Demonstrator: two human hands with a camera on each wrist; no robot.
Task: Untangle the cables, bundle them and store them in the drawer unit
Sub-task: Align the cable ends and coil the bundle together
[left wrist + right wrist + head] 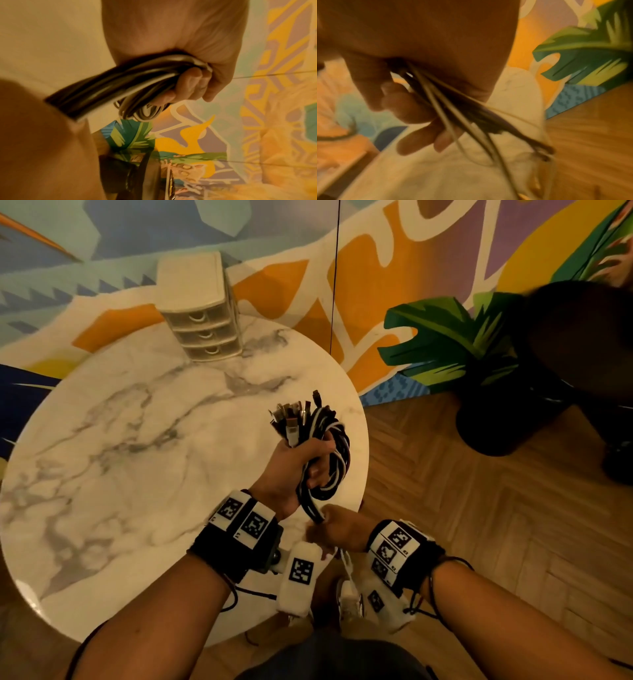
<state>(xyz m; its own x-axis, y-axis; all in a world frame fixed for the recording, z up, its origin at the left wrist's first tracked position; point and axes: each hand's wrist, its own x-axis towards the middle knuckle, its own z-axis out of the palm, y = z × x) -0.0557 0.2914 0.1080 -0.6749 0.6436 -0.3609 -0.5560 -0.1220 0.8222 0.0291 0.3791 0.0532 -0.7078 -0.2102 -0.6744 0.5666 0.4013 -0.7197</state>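
A bundle of black and white cables (325,450) is held over the right edge of the round marble table (137,457). My left hand (294,467) grips the coiled loops, with the plug ends (294,412) sticking up above the fist. In the left wrist view the fingers (185,83) curl round the cables (120,88). My right hand (337,529) grips the lower strands just below the left hand. The right wrist view shows those strands (453,108) fanning out of the fist (406,102). The beige three-drawer unit (202,313) stands at the table's far edge, all drawers closed.
A dark pot (507,419) with a green plant (445,340) stands on the wooden floor (479,525) to the right of the table. A painted wall (376,268) rises behind. A thin black line (334,285) runs down the wall near the table.
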